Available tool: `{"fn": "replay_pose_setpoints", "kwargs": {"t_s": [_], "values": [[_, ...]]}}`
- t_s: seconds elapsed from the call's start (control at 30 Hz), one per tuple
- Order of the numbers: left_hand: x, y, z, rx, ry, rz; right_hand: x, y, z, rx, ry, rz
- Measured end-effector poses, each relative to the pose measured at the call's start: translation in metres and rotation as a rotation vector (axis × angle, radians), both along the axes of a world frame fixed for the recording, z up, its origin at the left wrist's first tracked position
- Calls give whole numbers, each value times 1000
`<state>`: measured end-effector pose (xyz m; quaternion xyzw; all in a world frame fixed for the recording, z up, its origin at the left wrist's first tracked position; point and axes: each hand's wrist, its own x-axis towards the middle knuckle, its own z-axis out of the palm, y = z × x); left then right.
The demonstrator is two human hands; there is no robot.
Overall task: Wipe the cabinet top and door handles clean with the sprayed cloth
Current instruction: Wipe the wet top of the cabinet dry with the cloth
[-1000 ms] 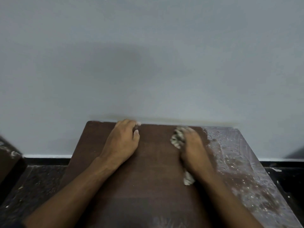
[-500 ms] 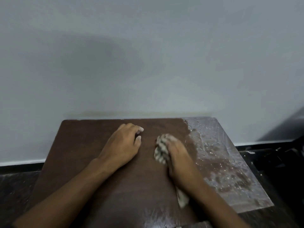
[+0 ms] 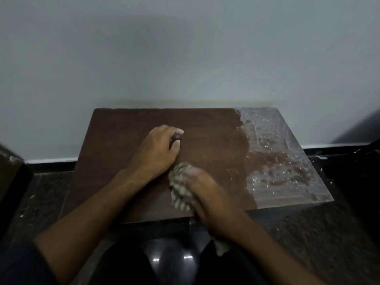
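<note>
The brown cabinet top (image 3: 115, 153) stands against a pale wall. Its left and middle parts look wiped and dark; the right part (image 3: 273, 161) is covered with whitish, wet-looking dust and smears. My right hand (image 3: 207, 194) presses a crumpled striped cloth (image 3: 180, 188) onto the top near its front edge, and a tail of the cloth (image 3: 221, 246) hangs below my wrist. My left hand (image 3: 158, 153) rests palm down on the middle of the top, fingers slightly curled, holding nothing. No door handles are in view.
A dark speckled floor (image 3: 318, 233) surrounds the cabinet, with a black skirting strip along the wall. A dark piece of furniture (image 3: 10, 182) sits at the left edge. A shiny black round object (image 3: 170, 258) lies below the cabinet's front edge.
My right hand has dragged the cloth from the back of the top toward the front edge. The left hand has stayed in place. The view has tilted down, showing the cabinet's front edge.
</note>
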<state>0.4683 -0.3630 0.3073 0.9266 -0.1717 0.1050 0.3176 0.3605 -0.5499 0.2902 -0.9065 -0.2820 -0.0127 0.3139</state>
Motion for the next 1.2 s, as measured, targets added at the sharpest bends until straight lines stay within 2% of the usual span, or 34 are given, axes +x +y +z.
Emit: {"fn": "replay_pose_setpoints", "kwargs": {"t_s": [0.1,0.23,0.33,0.37,0.47,0.53,0.7,0.77,0.9,0.97,1.03,1.13,1.2], "values": [[-17,-5,0,-1,28,-4,-28,-10,-5,-25,2,41],[-36,-3,6,33,55,11,17,-48,-7,-26,-19,-318],[-42,-5,8,43,57,32,30,-36,-12,-78,-33,-541],[-43,-7,9,44,49,33,21,-23,-15,-94,-39,-537],[-45,-12,7,47,43,35,-29,7,-18,-34,-65,-251],[-48,-12,6,53,61,31,-33,-2,-15,-15,-79,-186],[-67,-6,8,86,63,5,17,-36,-9,-35,-53,-474],[-74,-6,7,83,55,17,13,-18,-8,-40,-66,-475],[-78,-1,-2,23,32,68,-30,38,-11,58,-117,-230],[-79,4,-3,15,19,85,-39,40,-15,41,-178,-189],[-81,12,-2,29,8,98,-33,21,-18,24,-189,-264],[-82,27,-3,7,24,139,-4,-11,-18,-22,-105,-452],[-78,33,-3,-7,25,161,27,-12,-17,-78,-70,-487]]}}
